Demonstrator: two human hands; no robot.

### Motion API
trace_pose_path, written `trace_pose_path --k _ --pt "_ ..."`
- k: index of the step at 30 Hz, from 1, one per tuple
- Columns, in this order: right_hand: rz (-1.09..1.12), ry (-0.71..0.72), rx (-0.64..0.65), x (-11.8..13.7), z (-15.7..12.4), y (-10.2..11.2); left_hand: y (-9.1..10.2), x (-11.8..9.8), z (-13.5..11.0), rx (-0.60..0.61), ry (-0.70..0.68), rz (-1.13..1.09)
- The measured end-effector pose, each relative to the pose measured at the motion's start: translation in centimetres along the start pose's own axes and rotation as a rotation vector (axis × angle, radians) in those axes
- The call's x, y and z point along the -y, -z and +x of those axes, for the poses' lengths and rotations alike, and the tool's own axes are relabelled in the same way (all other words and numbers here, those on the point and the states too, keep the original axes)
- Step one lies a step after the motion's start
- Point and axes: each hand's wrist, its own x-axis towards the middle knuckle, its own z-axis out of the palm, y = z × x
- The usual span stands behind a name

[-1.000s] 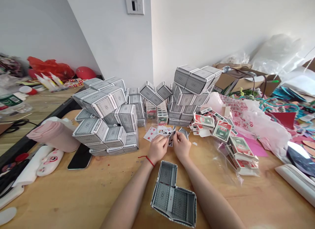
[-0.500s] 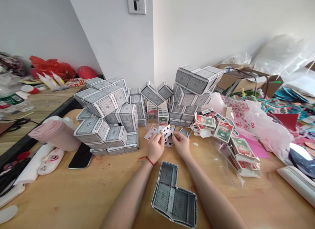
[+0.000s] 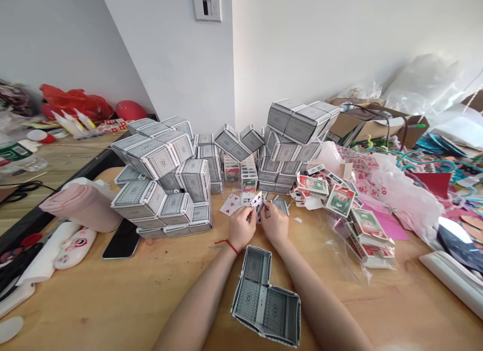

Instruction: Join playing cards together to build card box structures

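Note:
Between my two hands is a playing card point(image 3: 258, 201) with black pips, held up off the table and tilted. My left hand point(image 3: 241, 227) pinches its left side, and my right hand point(image 3: 274, 221) grips the right side. Part of the card is covered by my fingers. A red-heart card point(image 3: 230, 205) lies flat just left of my left hand. Face-down cards point(image 3: 280, 205) lie beyond my right hand. Nearer me, between my forearms, rests an L-shaped open structure point(image 3: 252, 296) made of folded grey-backed cards.
Stacked card blocks stand at left point(image 3: 151, 157) and right point(image 3: 298, 124). Red and green card boxes point(image 3: 340, 200) and a plastic bag point(image 3: 392, 190) lie at right. A phone point(image 3: 121, 239) and pink roll point(image 3: 81, 207) sit at left.
The card has tilted and sits lower between my fingers, showing less of its face. My hands have closed in slightly around it. The whole view has shifted a little.

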Motion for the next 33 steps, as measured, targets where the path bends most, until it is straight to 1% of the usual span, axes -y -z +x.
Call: trace_pose_path --k 2,3,6,8,9,11,13,20,23,26,29,33 --pt "0.223 -0.073 0.063 -0.2 0.3 0.1 0.2 0.4 0.1 -0.022 0.055 -0.041" --pt "0.364 -0.132 0.099 -0.3 0.6 0.2 0.3 0.6 0.2 -0.026 0.083 -0.066" --pt "0.806 -0.363 0.213 -0.5 1.3 0.2 0.5 1.3 0.5 -0.008 0.161 -0.161" --pt "1.050 -0.492 0.311 -0.3 1.7 0.3 0.5 1.5 0.7 0.022 0.194 -0.226" --pt "1.143 -0.531 0.376 -0.1 1.8 0.3 0.5 1.5 0.7 0.039 0.201 -0.253" --pt "1.256 -0.562 0.511 0.3 1.8 0.6 0.5 1.4 0.7 0.067 0.208 -0.299" --pt "1.294 -0.557 0.584 0.7 1.6 0.9 0.5 1.3 0.7 0.086 0.214 -0.341" --pt "1.319 -0.509 0.640 1.2 1.5 1.9 0.5 1.2 0.8 0.135 0.283 -0.509" --pt "1.315 -0.489 0.666 1.1 1.4 1.8 0.5 1.2 0.8 0.139 0.301 -0.513" --pt "1.279 -0.500 0.607 0.9 1.2 1.3 0.5 1.2 0.7 0.135 0.283 -0.464" --pt "1.129 -0.460 0.548 0.5 0.9 0.5 0.7 1.2 0.7 0.124 0.243 -0.385" --pt "0.916 -0.377 0.508 0.1 0.6 -0.3 1.0 1.1 0.6 0.030 0.154 -0.202"
